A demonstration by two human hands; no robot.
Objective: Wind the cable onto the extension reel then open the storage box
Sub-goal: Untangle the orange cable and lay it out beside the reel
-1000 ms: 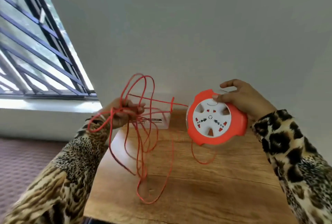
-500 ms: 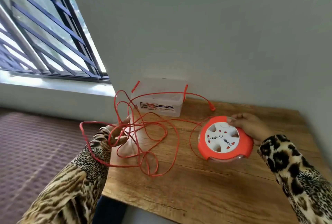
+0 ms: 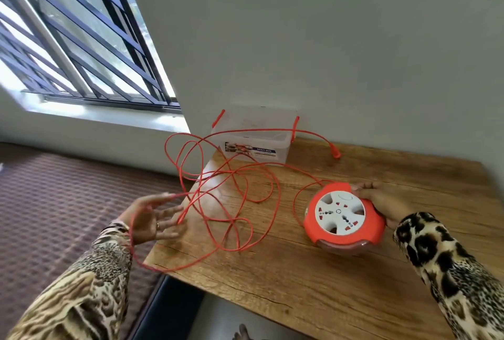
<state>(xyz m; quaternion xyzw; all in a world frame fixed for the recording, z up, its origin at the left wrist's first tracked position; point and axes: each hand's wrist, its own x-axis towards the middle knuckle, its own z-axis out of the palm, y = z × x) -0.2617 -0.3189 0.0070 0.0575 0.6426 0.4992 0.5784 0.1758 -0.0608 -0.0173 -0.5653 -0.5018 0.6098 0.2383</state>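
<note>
The orange extension reel (image 3: 344, 215) with a white socket face lies flat on the wooden table (image 3: 313, 279). My right hand (image 3: 381, 202) grips its far right rim. A long orange cable (image 3: 231, 195) lies in loose tangled loops across the table's left part, with some loops hanging in the air and one trailing over the table's left edge. Its plug end (image 3: 335, 152) rests near the wall. My left hand (image 3: 151, 218) is spread open beside the table's left edge, with cable strands draped over its fingers and wrist. The clear storage box (image 3: 256, 137) with orange clips stands shut against the wall.
A barred window (image 3: 68, 39) fills the upper left above a white sill. A brown patterned floor mat (image 3: 54, 203) lies left of the table. The grey wall (image 3: 327, 39) runs right behind the box. A bare foot (image 3: 241, 333) shows below the table's front edge.
Both hands came down: the reel went from held in the air to lying on the table, and my left hand opened, letting the bunched cable fall into loops on the table.
</note>
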